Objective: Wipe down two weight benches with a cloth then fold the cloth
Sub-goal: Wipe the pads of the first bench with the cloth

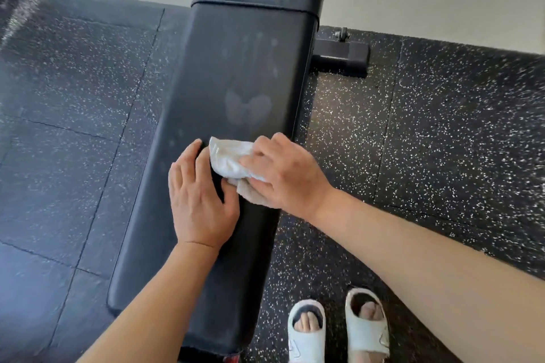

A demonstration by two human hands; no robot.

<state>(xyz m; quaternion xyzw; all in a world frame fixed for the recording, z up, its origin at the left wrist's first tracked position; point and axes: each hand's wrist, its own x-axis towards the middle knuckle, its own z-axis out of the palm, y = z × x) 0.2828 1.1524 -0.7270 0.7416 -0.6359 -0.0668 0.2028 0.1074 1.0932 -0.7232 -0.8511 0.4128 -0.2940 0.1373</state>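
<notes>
Black padded bench [236,74] runs from bottom centre up and away, seam across the pad near the top. Cloth [230,160], white and bunched, lies on the pad roughly mid-length, toward the pad's right edge. Right hand [283,171] is on top of the cloth, fingers bent over it and gripping it, pressing it down onto the pad; a beige corner of the cloth sticks out under the heel of the hand. Left hand [197,194] lies flat on the pad just beside the cloth, fingers straight and together, holding nothing; thumb side touches or nearly touches the cloth edge, can't tell which. Above the hands the pad shows a faint handprint smudge [247,88], palm and finger marks visible. Bench foot [342,57], black metal bar with a small wheel, sticks out to the right near the far end. Floor [427,141] is black rubber tile with white flecks; pale flooring beyond it at top. Person's feet in white slides [336,330] stand at the bottom, right of the bench. Some motion blur at the frame edges.
</notes>
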